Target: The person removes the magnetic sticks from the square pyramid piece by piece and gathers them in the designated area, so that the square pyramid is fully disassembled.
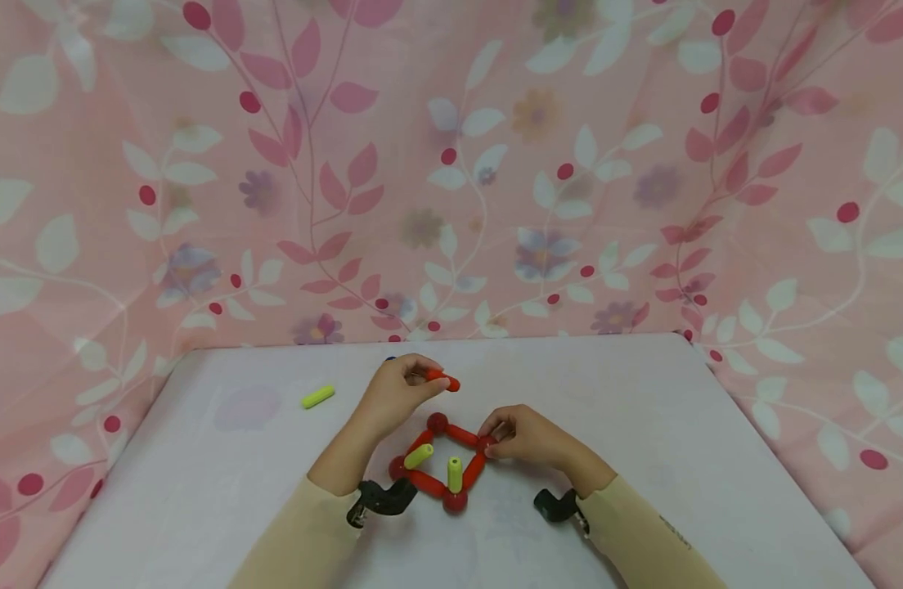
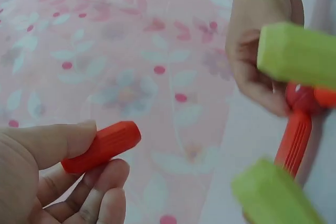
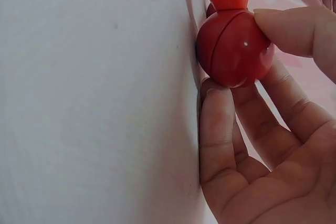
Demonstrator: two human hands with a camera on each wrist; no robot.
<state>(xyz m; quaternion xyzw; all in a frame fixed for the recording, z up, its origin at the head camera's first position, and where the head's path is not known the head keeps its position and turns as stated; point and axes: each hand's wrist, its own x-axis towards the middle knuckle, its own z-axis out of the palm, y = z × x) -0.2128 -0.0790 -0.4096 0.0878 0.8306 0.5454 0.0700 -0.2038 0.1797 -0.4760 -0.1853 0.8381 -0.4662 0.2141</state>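
A red rod [image 2: 105, 146] is pinched between the thumb and fingers of my left hand [image 1: 398, 391], raised beyond the assembly. On the table lies a four-sided frame of red rods [image 1: 426, 483] joined by red balls [image 1: 455, 501] at the corners. My right hand [image 1: 527, 435] holds the ball at the right corner [image 3: 236, 50], thumb on one side and fingers on the other. Yellow-green rods rise from two corners, one rod [image 1: 455, 474] at the front ball and another [image 1: 420, 456] leaning at the left ball. The far ball [image 1: 438, 423] carries no upright rod.
A loose yellow-green rod [image 1: 318, 397] lies on the white table [image 1: 238, 474] to the left. Something small and dark blue [image 1: 390, 358] shows partly behind my left hand. Pink floral cloth [image 1: 451, 204] hangs behind the table and at both sides.
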